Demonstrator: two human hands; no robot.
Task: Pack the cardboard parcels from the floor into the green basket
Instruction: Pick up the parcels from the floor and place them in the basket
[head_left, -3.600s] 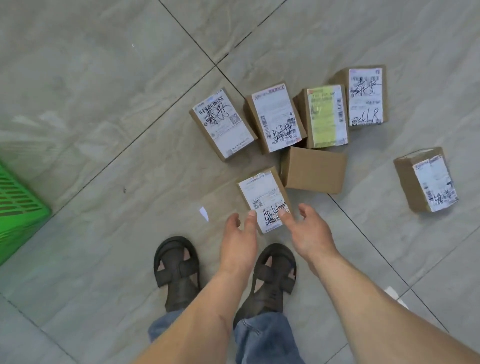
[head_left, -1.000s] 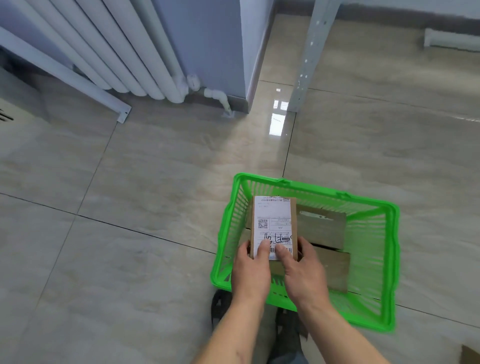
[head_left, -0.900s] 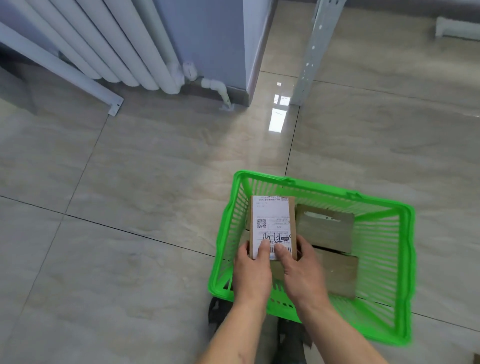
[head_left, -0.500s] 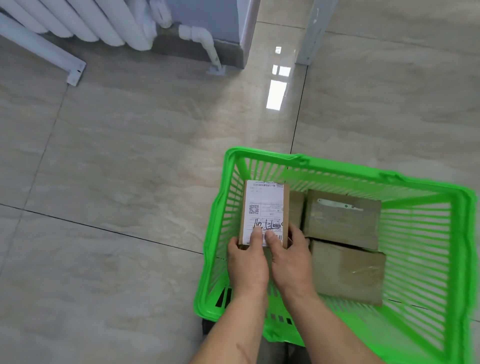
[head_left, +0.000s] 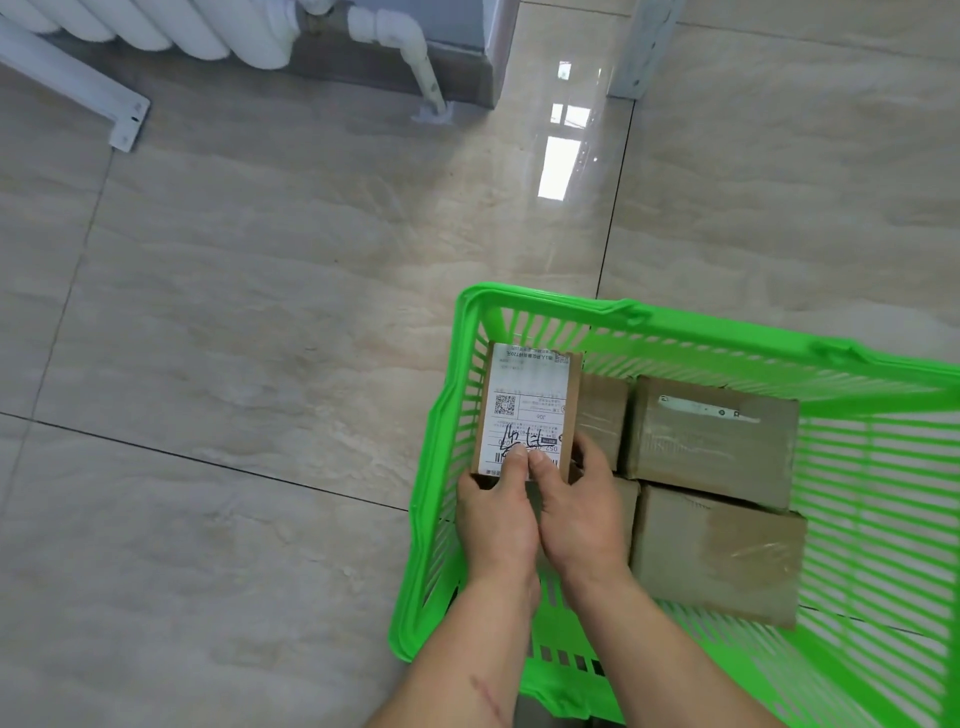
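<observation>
Over the green plastic basket (head_left: 691, 325), left hand (head_left: 493, 525) and right hand (head_left: 579, 512) now clamp together the labelled cardboard parcel (head_left: 527, 408), carried from the floor and lowered into the left corner beside two brown taped boxes (head_left: 714, 488); release comes next, I think.

Indoor room — tiled floor (head_left: 260, 312), wall radiator (head_left: 156, 26)

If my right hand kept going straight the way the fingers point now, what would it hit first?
Past the labelled parcel it already holds, your right hand would probably meet the far wall of the green basket; depth is unclear, and a taped box lies just alongside.
</observation>
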